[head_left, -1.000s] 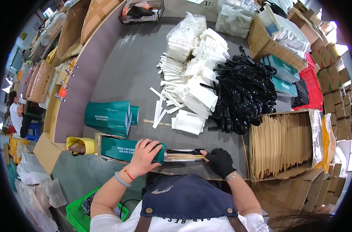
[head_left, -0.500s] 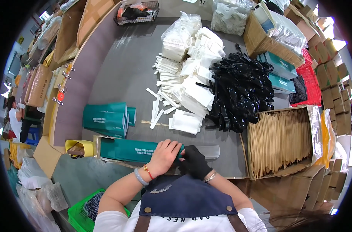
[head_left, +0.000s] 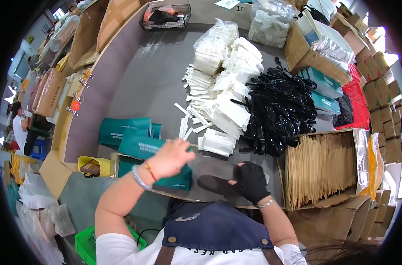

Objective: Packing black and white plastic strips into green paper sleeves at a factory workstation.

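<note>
My left hand, bare and blurred by motion, is over the near left of the table with its fingers apart. Just left of it, a green printed packet lies against other green packets. Beneath that hand and forearm, another green packet rests at the table's front edge. My right hand, in a black fingerless glove, is closed around the right part of a flat, greyish see-through plastic piece. A pale end of it shows past the glove; its exact kind is unclear.
White paper-wrapped packets and black plastic spoons are heaped mid-table. A carton of thin wooden sticks stands at right. A yellow holder hangs at left, a wire basket sits at the back.
My hands have moved apart: the left to the upper left, off the packet it pressed, the right to the right. A green packet now lies in front of the left pile.
</note>
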Available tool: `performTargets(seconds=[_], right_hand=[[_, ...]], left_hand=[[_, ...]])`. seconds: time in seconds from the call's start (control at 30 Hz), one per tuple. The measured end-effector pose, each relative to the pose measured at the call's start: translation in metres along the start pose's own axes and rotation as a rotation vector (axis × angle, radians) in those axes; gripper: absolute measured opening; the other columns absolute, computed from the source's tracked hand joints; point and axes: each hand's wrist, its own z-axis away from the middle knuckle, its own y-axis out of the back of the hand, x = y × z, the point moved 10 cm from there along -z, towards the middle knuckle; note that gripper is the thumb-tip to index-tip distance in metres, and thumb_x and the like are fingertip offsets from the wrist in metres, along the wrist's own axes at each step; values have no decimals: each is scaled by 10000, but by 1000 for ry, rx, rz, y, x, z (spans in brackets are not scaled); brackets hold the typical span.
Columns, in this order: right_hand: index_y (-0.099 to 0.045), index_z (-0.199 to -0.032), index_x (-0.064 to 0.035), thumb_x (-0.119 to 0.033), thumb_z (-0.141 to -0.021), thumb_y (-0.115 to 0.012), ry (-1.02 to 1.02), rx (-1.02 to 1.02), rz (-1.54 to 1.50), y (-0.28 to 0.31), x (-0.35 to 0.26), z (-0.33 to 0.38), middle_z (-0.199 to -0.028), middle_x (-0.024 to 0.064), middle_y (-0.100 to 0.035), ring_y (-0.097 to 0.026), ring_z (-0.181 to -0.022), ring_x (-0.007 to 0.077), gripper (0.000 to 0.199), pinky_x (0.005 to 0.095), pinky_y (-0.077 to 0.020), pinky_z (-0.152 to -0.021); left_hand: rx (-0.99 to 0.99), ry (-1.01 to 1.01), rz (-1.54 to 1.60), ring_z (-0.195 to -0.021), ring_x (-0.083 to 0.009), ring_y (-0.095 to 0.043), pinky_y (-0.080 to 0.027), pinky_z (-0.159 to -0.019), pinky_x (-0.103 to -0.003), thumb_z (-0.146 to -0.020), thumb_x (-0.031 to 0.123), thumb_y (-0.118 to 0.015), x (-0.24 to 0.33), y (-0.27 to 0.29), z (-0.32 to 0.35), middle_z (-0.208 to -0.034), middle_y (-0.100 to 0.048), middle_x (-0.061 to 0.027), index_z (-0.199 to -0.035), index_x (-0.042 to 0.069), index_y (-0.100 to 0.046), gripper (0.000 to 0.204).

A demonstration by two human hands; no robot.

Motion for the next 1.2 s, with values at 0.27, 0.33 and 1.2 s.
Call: performTargets(seconds=[0.27, 0.33, 1.2], right_hand=[[-559, -1122, -56, -393, -659, -799, 24, -7, 82, 16, -18, 9, -1069, 121, -579, -582, -939, 302, 621, 419, -436, -804], [-560, -1123, -58, -390, -659, -799, 35, -15, 97, 15, -22, 8, -1081, 121, -575, -578, -948, 297, 618, 422, -432, -805], [-581, -1149, -23, -48, -774, -739, -320, 701, -79, 89, 144, 93, -1107, 121, -599, -564, -1071, 285, 408, 378, -446, -945]], left_hand=[[365, 624, 115, -1297, -415, -321, -194, -1094, -593, -651, 449, -803, -16, -45, 64, -1353, -419, -205, -1266, 19, -537, 797], [388, 783, 224, -1313, -418, -304, -183, -1092, -601, -645, 448, -817, -20, -73, 76, -1382, -400, -205, -1289, 7, -513, 838], [344, 768, 217, -929, -330, -602, -486, -741, -456, -764, 197, -727, -100, -68, 7, -909, -611, -120, -788, 75, -643, 150]])
